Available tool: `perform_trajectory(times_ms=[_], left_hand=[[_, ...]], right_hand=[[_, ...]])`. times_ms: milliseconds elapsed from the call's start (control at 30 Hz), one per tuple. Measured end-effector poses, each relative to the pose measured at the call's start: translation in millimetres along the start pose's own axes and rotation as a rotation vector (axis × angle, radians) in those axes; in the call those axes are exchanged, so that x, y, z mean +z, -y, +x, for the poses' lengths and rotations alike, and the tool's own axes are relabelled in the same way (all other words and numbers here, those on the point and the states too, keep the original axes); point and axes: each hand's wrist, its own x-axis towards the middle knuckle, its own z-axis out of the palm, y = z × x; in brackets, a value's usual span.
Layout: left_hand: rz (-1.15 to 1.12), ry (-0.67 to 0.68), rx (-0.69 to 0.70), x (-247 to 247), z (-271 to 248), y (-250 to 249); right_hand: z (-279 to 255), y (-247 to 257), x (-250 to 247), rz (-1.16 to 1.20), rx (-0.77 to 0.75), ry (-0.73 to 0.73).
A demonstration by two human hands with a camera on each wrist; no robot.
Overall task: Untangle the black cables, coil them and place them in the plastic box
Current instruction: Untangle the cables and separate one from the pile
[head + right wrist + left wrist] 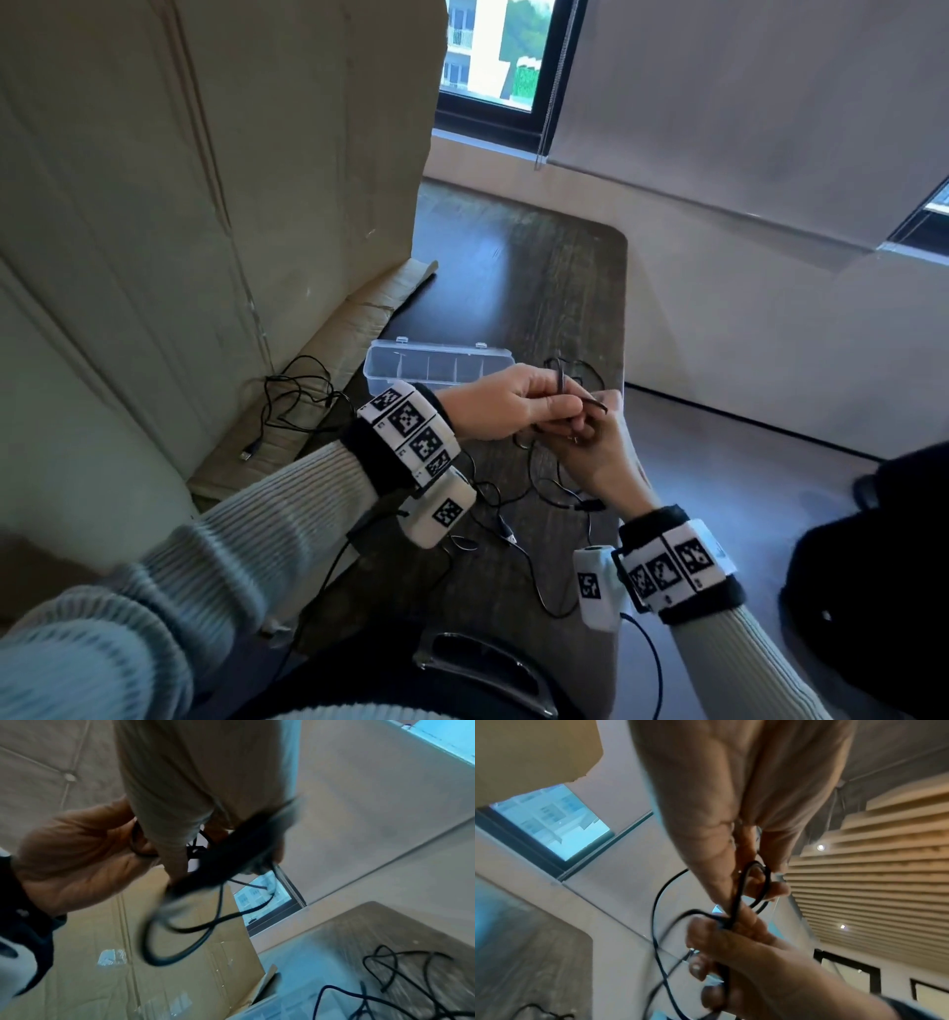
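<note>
Two hands meet above the bench (pixel 554 267), both pinching one black cable (pixel 570 395) just this side of the plastic box (pixel 436 360). Left hand (pixel 506 403): grip narrow, thumb and fingers closed round a small loop, seen clearly from the left wrist. Right hand (pixel 598 452): grip also narrow, curled round the same cable a little lower, feeding it up. Loose length hanging down to the bench, crossing other black cables (pixel 518 534) lying beneath the wrists. More tangled cable (pixel 292 395) resting on the cardboard flap (pixel 267 442) at left, near the box.

Judged step: coiling, early, with only a loop or two formed.

To do it well:
- Keep each new loop the same size as the first, small enough for one compartment of the box.
- Hold the stack pinched flat in the left; let only the right travel.
- Slide the right along the slack rather than tugging, since the tail may still be caught among its neighbours.
- Roll slightly with each turn to avoid twist.
- Lift free before winding further if a snag is felt.
</note>
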Motion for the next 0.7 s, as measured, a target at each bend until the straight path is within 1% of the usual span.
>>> perform_trajectory(times_ms=[67,133,167,233,300,367,433,500,533,600,700], left_hand=[[-0.015,-0.062,0.024,-2.5,2.5,4.9],[-0.033,-0.162,0.034,-5.6,3.2,13.3],[-0.012,-0.204,0.031,-6.5,2.7,17.5],[0.030,-0.214,-0.001,-3.6,0.6,25.5],[0.062,-0.135,-0.037,4.2,-0.6,32.2],[0.097,-0.014,-0.059,15.1,-0.4,33.4],[0.154,0.095,-0.062,23.9,3.9,30.8],[0.227,0.177,-0.049,25.5,8.5,28.2],[0.255,0.215,-0.047,27.3,11.8,26.3],[0.273,0.250,-0.062,26.0,16.4,24.3],[0.301,0.246,-0.099,24.8,21.3,20.0]], right_hand=[[-1.3,-12.7,-7.6,-0.087,-0.060,0.027],[-5.7,-19.6,-21.5,-0.101,-0.023,0.028],[-9.4,-21.1,-28.2,-0.049,0.023,0.032],[-19.2,-22.3,-37.2,0.115,0.091,0.074],[-29.5,-26.7,-39.9,0.175,0.116,0.144],[-38.2,-32.6,-36.3,0.106,0.088,0.238],[-43.7,-33.8,-30.0,0.012,0.010,0.296],[-46.8,-31.7,-22.9,-0.016,-0.093,0.318],[-50.4,-29.9,-21.4,0.038,-0.100,0.321],[-55.7,-28.9,-16.7,0.216,-0.046,0.295],[-69.1,-32.5,-11.6,0.365,0.065,0.142]])
